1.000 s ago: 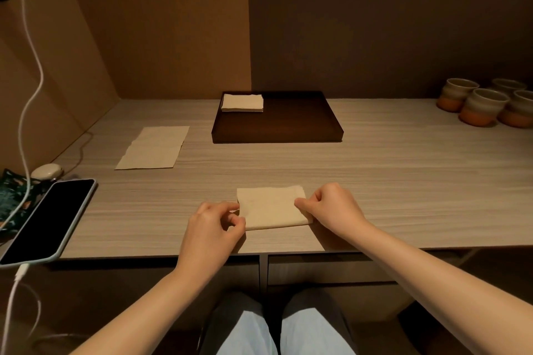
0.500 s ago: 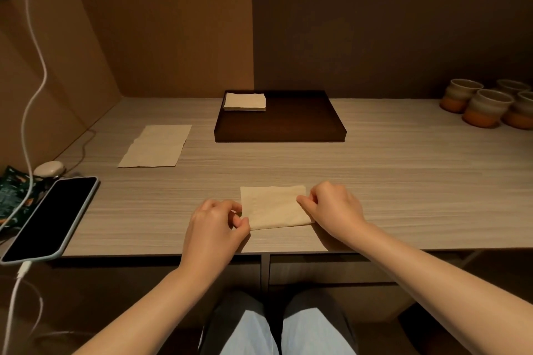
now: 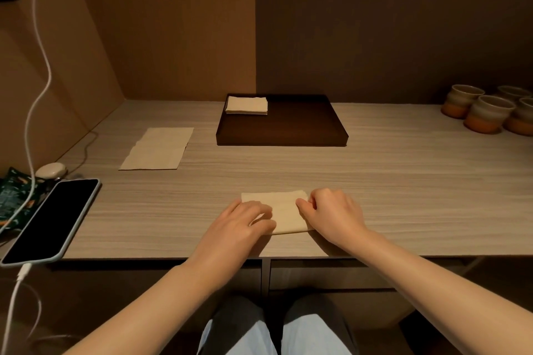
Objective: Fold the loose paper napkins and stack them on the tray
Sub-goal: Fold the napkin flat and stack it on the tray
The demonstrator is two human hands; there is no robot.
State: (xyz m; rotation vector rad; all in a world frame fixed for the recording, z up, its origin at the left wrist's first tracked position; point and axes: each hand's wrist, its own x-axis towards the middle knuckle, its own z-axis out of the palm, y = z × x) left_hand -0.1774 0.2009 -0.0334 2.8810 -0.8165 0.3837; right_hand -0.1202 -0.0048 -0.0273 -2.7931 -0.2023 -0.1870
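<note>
The napkin (image 3: 284, 212) lies flat near the front edge of the table (image 3: 403, 181), folded small, with the left hand (image 3: 239, 225) laid over its left part, fingers together and pressing down, and the right hand (image 3: 331, 215) curled at its right edge, fingertips (image 3: 301, 204) pinching or pinning that edge; which, I cannot tell. To do this step well, I judge the edges should be squared and the crease pressed firmly before lifting. Then it goes squarely on the stack (image 3: 246, 104) in the far-left corner of the tray (image 3: 288, 140); another napkin (image 3: 157, 148) waits to the left.
</note>
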